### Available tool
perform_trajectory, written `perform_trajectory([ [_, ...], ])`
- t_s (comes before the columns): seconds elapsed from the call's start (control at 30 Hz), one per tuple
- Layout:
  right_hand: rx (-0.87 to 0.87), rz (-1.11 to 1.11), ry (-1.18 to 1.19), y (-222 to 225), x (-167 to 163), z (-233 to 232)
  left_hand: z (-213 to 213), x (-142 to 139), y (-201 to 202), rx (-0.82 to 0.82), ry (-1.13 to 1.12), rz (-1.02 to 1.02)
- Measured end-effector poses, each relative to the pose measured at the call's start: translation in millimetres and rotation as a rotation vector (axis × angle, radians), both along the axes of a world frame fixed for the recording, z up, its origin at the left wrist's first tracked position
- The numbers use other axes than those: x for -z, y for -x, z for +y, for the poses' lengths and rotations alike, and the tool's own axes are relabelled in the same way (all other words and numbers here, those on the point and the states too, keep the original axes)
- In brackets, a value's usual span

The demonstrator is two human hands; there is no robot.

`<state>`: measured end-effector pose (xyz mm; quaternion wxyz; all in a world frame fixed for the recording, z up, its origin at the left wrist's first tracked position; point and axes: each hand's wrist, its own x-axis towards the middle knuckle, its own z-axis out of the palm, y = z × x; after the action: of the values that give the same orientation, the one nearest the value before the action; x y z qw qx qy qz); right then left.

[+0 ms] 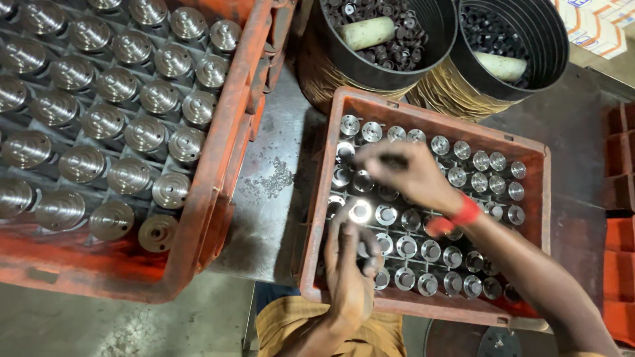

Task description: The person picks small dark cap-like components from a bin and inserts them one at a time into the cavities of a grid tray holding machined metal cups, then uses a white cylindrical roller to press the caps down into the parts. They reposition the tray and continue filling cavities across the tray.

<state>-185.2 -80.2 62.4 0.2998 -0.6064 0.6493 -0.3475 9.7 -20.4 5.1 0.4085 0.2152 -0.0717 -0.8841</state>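
Observation:
An orange crate point(423, 118) in front of me holds several rows of shiny round metal flanged parts point(430, 250) standing upright. My left hand point(348, 264) rests at the crate's near left corner, its fingers closed around one bright metal part point(360, 211). My right hand point(407, 175) reaches over the crate's middle with a red band point(466, 211) on the wrist; its fingertips pinch together over the parts near the left rows, and something small and dark seems held between them, blurred.
A larger orange crate point(218, 185) at left holds several bigger turned metal discs. Two black round bins point(440, 46) of small dark parts, each with a pale cylinder point(367, 32), stand behind. Metal chips point(271, 180) lie on the grey table. More orange crates point(622, 192) sit at right.

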Motion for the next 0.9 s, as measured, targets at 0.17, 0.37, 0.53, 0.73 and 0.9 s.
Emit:
perform_trajectory([
  [0.17,-0.382,-0.249,-0.367,5,8,38,0,-8,0,0.174,-0.025,-0.153],
  [0.37,0.123,0.038,0.030,16,36,-8,-9,-10,3,0.092,-0.306,-0.001],
  [0.53,0.144,0.435,0.182,11,26,-55,-8,-7,1,0.107,-0.136,-0.015],
  [0.73,0.347,0.445,-0.104,5,15,-71,-1,8,1,0.120,-0.113,-0.030],
  [0.9,0.124,0.261,0.210,8,10,-20,0,8,3,0.059,-0.074,0.025],
])
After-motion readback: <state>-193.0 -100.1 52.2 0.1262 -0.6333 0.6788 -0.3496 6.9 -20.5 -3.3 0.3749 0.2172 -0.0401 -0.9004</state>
